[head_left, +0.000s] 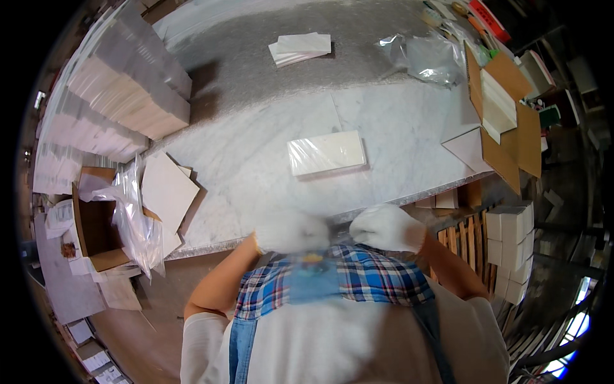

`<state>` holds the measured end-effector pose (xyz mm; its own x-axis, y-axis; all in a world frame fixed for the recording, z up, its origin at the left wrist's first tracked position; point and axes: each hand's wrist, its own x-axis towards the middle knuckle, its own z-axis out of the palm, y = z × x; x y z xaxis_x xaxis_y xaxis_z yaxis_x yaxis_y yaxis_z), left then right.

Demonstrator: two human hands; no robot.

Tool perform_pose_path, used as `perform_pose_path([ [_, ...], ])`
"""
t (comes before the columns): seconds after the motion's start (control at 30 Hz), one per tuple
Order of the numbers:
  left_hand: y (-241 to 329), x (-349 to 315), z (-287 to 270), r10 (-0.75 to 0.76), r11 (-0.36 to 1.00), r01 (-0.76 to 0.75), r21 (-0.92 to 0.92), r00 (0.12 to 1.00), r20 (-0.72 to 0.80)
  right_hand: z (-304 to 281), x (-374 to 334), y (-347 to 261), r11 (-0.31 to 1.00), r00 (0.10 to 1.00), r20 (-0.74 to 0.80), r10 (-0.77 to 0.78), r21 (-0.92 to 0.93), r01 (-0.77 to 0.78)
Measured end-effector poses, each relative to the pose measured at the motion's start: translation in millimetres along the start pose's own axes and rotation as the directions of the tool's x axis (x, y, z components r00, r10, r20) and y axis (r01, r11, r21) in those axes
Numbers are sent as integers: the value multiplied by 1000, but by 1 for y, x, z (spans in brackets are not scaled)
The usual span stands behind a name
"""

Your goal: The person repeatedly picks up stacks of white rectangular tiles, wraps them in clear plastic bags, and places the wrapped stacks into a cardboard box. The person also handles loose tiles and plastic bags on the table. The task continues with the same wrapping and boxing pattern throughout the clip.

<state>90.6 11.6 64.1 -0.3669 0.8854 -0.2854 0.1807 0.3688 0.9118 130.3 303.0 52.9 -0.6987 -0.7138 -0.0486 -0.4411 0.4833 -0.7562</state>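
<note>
Both my hands wear white gloves and are held close to my chest at the table's front edge. My left hand (pixel 292 233) is smeared by motion, so its fingers cannot be made out. My right hand (pixel 387 228) is closed, its fingers curled toward the left hand; what it holds, if anything, is hidden. A dark, blurred patch shows between the two hands. Beyond them, a white rectangular block in shiny clear wrap (pixel 326 154) lies on the marble-patterned tabletop (pixel 243 166), touched by neither hand.
Tall stacks of white slabs (pixel 128 77) stand at the left, above an open cardboard box (pixel 99 224) with clear plastic (pixel 135 217). Loose white pieces (pixel 300 49) lie at the back. At the right are crumpled clear plastic (pixel 432 59), another open carton (pixel 505 121) and stacked white boxes (pixel 511 240).
</note>
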Motion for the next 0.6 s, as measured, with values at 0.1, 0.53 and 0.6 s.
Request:
perform_pose_path([
  [0.1, -35, 19, 15, -94, 959, 76, 271, 994, 52, 30, 7, 17, 987, 1000, 15, -1, -158, 3],
  [0.53, 7, 34, -97, -231, 972, 231, -40, 916, -329, 74, 15, 53, 853, 991, 53, -127, -504, 136],
  [0.6, 3, 62, -147, -163, 931, 339, 132, 715, -680, 67, 18, 49, 854, 985, 41, -170, -492, 167],
])
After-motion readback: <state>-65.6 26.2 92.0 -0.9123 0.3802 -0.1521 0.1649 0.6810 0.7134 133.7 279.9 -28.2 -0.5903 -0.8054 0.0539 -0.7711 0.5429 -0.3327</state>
